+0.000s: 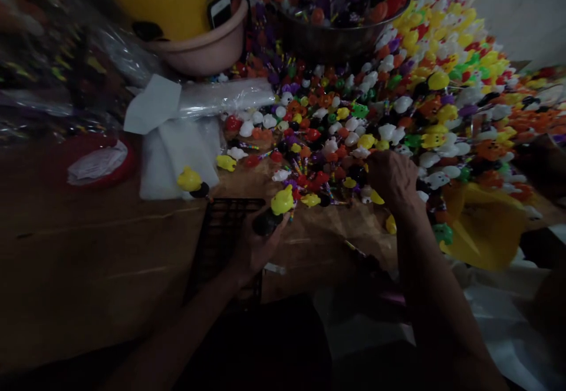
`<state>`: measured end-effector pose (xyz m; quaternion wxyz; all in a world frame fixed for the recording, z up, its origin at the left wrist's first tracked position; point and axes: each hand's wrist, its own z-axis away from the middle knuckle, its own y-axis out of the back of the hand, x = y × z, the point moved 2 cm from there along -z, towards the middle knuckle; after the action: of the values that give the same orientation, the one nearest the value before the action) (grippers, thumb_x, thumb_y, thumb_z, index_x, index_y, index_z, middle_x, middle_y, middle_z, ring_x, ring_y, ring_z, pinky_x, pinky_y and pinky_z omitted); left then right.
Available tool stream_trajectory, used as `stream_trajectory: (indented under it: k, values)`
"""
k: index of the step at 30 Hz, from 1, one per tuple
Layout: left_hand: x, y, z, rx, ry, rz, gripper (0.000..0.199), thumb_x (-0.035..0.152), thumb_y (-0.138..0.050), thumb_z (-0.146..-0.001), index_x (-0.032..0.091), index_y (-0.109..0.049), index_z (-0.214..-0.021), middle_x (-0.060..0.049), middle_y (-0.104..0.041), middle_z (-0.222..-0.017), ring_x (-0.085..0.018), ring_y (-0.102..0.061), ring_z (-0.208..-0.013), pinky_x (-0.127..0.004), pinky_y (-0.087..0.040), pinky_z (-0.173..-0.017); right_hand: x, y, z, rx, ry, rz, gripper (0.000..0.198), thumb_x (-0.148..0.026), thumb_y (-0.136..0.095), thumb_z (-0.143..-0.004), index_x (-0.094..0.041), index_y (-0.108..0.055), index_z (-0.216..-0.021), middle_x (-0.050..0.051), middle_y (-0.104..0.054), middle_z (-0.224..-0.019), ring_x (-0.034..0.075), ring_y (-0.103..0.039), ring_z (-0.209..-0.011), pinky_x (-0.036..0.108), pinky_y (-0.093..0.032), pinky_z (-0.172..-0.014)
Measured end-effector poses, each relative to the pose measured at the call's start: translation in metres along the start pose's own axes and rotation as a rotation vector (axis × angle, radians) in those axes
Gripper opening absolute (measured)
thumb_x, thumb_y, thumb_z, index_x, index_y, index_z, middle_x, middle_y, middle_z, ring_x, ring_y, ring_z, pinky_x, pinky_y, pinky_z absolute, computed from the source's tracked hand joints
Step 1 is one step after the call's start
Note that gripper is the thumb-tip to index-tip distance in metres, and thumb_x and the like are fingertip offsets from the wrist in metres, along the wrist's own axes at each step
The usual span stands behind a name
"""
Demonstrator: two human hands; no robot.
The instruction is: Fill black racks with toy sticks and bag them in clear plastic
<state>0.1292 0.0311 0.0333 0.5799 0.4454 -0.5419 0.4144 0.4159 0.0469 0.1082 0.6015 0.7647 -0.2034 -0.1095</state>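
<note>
My left hand (256, 249) is closed around small plastic figures on sticks, above the front of a black plastic grid tray (215, 232). A yellow figure (282, 200) and a black figure (267, 222) stick up from its grip. My right hand (392, 181) reaches into the front of a large pile of such figures (354, 140). Its fingers are curled down among them, and their tips are hidden. Yellow, white, red, orange, green, purple and black figures lie around it, several on sticks with coloured beads or stripes.
White plastic bags (181, 155) lie left of the pile, and a red round dish (99, 164) holds a paper label. Behind stand a pink basin (203, 49) with a phone (220, 10) and a dark bowl (336, 40) of figures. Yellow plastic (484, 232) lies at right.
</note>
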Motion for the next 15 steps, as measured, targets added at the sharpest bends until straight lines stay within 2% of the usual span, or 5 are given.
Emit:
stream_trajectory:
  k: [3, 6, 8, 11, 15]
  values:
    - [-0.016, -0.006, -0.007, -0.010, 0.045, 0.019, 0.024, 0.043, -0.070, -0.081, 0.020, -0.076, -0.082, -0.003, -0.066, -0.073, -0.013, -0.053, -0.057, -0.025, -0.044, -0.054, -0.017, -0.003, -0.007, -0.050, 0.056, -0.029, 0.032, -0.027, -0.046, -0.093, -0.017, -0.076, -0.091, 0.015, -0.073, -0.088, 0.023, -0.062, -0.075, 0.031, -0.035, -0.064]
    - [-0.032, -0.008, -0.012, 0.010, 0.064, 0.042, 0.032, 0.050, -0.070, -0.082, 0.018, -0.074, -0.081, 0.000, -0.057, -0.060, -0.013, -0.052, -0.056, -0.024, -0.045, -0.056, -0.041, -0.025, -0.008, -0.112, 0.042, -0.041, 0.032, -0.036, -0.052, -0.092, -0.014, -0.076, -0.092, 0.016, -0.071, -0.086, 0.025, -0.062, -0.080, 0.033, -0.039, -0.070]
    - [-0.037, -0.008, -0.013, -0.020, 0.057, 0.059, 0.036, 0.052, -0.069, -0.083, 0.017, -0.074, -0.086, 0.001, -0.056, -0.060, -0.013, -0.052, -0.057, -0.025, -0.049, -0.060, -0.055, -0.044, -0.006, -0.069, 0.051, -0.068, 0.032, -0.037, -0.054, -0.092, -0.012, -0.074, -0.095, 0.019, -0.071, -0.095, 0.029, -0.062, -0.089, 0.038, -0.043, -0.080]
    - [-0.035, -0.009, -0.014, -0.062, 0.042, 0.075, 0.041, 0.055, -0.066, -0.086, 0.015, -0.074, -0.093, 0.001, -0.055, -0.059, -0.013, -0.052, -0.056, -0.025, -0.051, -0.062, -0.068, -0.062, -0.007, 0.030, 0.071, -0.133, 0.028, -0.031, -0.053, -0.092, -0.012, -0.074, -0.095, 0.021, -0.069, -0.105, 0.033, -0.059, -0.102, 0.050, -0.039, -0.097]
    - [-0.021, -0.006, -0.012, -0.072, 0.010, 0.086, 0.044, 0.057, -0.061, -0.087, 0.015, -0.073, -0.091, 0.002, -0.051, -0.056, -0.013, -0.053, -0.056, -0.024, -0.049, -0.062, -0.068, -0.054, -0.008, 0.088, 0.028, -0.241, 0.026, -0.030, -0.052, -0.091, -0.015, -0.074, -0.087, 0.017, -0.069, -0.101, 0.031, -0.059, -0.096, 0.049, -0.037, -0.094]
